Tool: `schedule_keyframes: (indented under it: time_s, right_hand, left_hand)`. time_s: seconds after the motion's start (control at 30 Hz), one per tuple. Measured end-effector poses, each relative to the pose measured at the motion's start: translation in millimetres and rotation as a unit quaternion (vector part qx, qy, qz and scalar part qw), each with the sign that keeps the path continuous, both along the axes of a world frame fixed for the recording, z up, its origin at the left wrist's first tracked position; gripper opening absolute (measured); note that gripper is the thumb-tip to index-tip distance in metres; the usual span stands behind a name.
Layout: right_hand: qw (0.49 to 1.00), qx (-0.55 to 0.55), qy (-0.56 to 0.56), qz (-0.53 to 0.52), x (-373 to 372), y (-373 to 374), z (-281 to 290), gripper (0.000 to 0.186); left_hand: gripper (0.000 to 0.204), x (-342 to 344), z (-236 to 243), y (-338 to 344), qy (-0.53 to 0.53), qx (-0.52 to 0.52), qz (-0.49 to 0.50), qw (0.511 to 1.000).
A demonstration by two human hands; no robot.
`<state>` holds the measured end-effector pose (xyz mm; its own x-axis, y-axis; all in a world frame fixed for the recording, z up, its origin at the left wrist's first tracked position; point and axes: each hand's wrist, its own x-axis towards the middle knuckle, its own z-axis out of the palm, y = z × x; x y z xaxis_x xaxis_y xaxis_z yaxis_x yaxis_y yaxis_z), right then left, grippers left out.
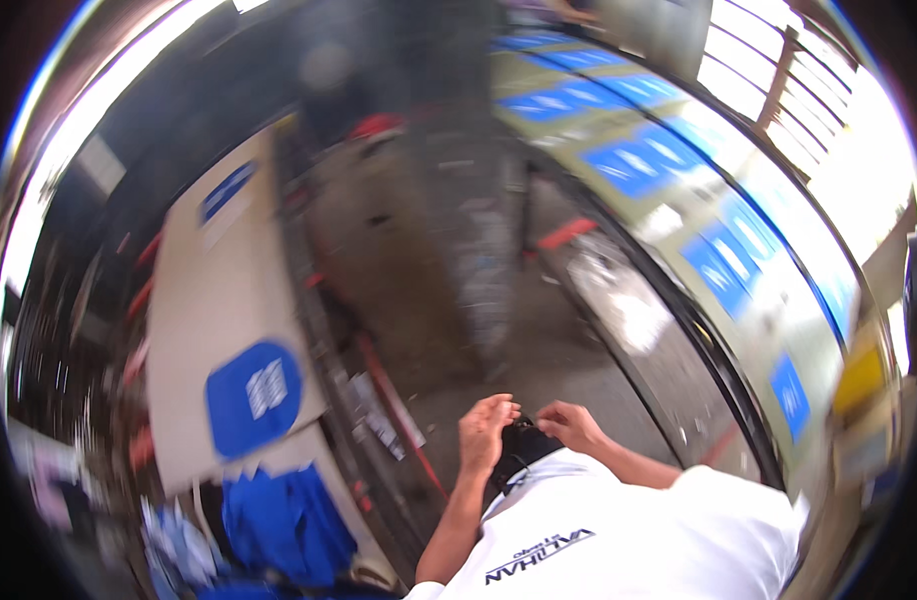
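Observation:
My left hand (487, 435) is raised in front of my waist, its fingers curled closed at a small dark item, too small to name. My right hand (569, 425) is just to the right of it, thumb and fingers pinched at the same dark area. A thin dark cord (519, 470) hangs below my hands over my dark clothing, beside the hem of my white T-shirt (629, 520).
A long beige board table (219, 300) with blue patches runs along my left, blue fabric (284, 525) at its near end. A long table (639, 210) with blue printed squares curves along my right. A pillar (449, 80) stands ahead; another person's arm (569, 15) shows at the far back.

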<state>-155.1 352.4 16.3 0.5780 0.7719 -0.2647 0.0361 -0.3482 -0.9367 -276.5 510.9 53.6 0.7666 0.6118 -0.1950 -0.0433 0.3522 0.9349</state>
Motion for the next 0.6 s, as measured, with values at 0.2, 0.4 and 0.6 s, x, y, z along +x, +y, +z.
schedule_keyframes:
  time_s: [0.2, 0.4, 0.6]
  right_hand:
    - [0.969, 0.05, -0.021, -0.239, 66.9, -175.2, 35.1, 0.023]
    - [0.818, 0.097, -0.108, -0.557, 138.1, -410.7, 27.6, 0.02]
    - [0.65, -0.146, -0.162, -0.728, 234.1, -708.8, -75.6, 0.025]
  left_hand:
    - [0.02, 89.9, -6.1, -114.3, 0.072, 0.019, -0.152, 0.986]
    - [0.021, 219.1, -11.3, -269.8, 0.062, 0.043, -0.302, 0.95]
    - [0.026, 372.4, -29.7, -462.3, 0.068, 0.074, -0.42, 0.902]
